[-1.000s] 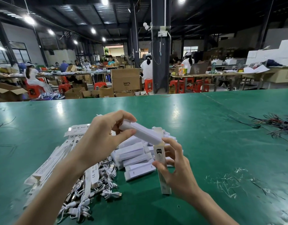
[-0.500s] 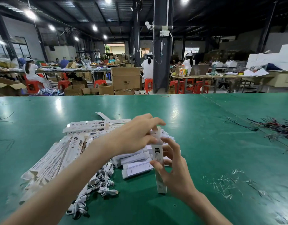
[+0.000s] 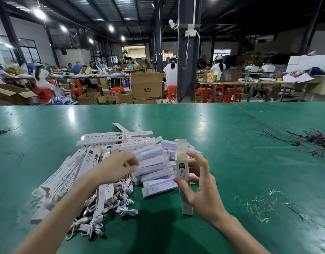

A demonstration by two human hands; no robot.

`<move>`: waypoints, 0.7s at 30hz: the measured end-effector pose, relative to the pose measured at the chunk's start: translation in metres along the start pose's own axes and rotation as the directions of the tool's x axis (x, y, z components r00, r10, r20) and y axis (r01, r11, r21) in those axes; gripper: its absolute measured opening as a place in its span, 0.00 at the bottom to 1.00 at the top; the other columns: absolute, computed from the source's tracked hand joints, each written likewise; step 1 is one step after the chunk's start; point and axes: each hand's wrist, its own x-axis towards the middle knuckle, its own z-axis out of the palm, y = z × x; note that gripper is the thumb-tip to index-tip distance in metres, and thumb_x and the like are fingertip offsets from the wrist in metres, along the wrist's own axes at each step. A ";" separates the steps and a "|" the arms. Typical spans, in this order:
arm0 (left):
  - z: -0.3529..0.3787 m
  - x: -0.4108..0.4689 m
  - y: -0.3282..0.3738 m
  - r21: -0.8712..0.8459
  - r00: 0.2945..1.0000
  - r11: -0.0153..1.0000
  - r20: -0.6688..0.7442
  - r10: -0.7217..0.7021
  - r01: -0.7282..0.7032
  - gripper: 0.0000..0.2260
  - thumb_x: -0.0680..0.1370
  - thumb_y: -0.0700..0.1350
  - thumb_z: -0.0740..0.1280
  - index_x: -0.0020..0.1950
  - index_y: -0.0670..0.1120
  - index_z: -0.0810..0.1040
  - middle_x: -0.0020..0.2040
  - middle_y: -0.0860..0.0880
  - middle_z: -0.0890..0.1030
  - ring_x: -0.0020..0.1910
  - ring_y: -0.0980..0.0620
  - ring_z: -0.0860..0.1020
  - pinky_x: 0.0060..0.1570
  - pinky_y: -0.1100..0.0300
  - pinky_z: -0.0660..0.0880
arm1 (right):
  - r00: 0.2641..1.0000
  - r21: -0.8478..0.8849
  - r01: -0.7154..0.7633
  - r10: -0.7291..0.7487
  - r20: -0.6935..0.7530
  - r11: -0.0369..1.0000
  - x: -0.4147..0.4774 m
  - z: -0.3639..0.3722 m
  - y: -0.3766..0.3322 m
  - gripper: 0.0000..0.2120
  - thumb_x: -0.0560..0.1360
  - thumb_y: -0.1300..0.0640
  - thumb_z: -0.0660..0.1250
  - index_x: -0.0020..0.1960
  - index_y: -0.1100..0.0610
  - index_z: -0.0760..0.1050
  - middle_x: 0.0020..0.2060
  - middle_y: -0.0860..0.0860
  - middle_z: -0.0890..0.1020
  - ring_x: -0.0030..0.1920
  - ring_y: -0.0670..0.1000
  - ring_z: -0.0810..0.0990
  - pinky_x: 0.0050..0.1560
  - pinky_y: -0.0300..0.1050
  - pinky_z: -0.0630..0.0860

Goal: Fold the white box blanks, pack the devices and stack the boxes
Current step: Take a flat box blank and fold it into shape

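**Open box held ready beside the devices**

At the far left the flat blanks lie fanned on the green worktop. A tangle of white cables lies just in front of them. Both are probably kept close so each part can be taken without reaching far.

The left hand hovers over the near edge of the pile of devices. It is blurred and its fingers look curled, but I cannot tell whether they hold anything. From its position, it seems to be going for a device.

Just right of the pile, the right hand grips a folded box, thumb across the front and fingers behind. The box stands upright, though I cannot tell whether its lower end touches the worktop. Its top flap is open, likely so a device can slide straight in.

So the box is in the right hand, near the left hand but apart from it, with the devices between the two hands. Well to the right lie loose wires.
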 end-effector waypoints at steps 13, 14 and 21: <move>0.047 0.002 -0.032 0.251 0.991 0.961 -0.099 -0.090 0.113 0.09 0.78 0.55 0.67 0.44 0.50 0.75 0.43 0.55 0.75 0.43 0.55 0.73 0.43 0.62 0.67 | 0.933 -0.134 0.357 -0.361 -0.003 0.924 -0.002 0.004 -0.002 0.37 0.67 0.73 0.73 0.66 0.51 0.58 0.51 0.46 0.74 0.48 0.38 0.74 0.51 0.30 0.73; 0.046 0.002 -0.031 0.204 0.988 0.973 -0.128 -0.085 0.110 0.10 0.78 0.55 0.67 0.43 0.50 0.75 0.44 0.54 0.75 0.43 0.55 0.73 0.43 0.62 0.66 | 0.924 -0.148 0.379 -0.382 0.005 0.914 -0.001 0.004 -0.002 0.36 0.68 0.72 0.72 0.65 0.51 0.58 0.51 0.47 0.75 0.48 0.39 0.74 0.51 0.30 0.73; 0.036 0.003 -0.032 -0.020 0.953 1.000 -0.304 0.002 -0.008 0.08 0.79 0.49 0.65 0.40 0.51 0.75 0.44 0.53 0.75 0.44 0.54 0.74 0.49 0.59 0.73 | 0.908 -0.119 0.413 -0.419 -0.030 0.903 -0.001 0.003 -0.004 0.31 0.71 0.69 0.71 0.64 0.50 0.58 0.50 0.50 0.75 0.44 0.48 0.78 0.44 0.41 0.78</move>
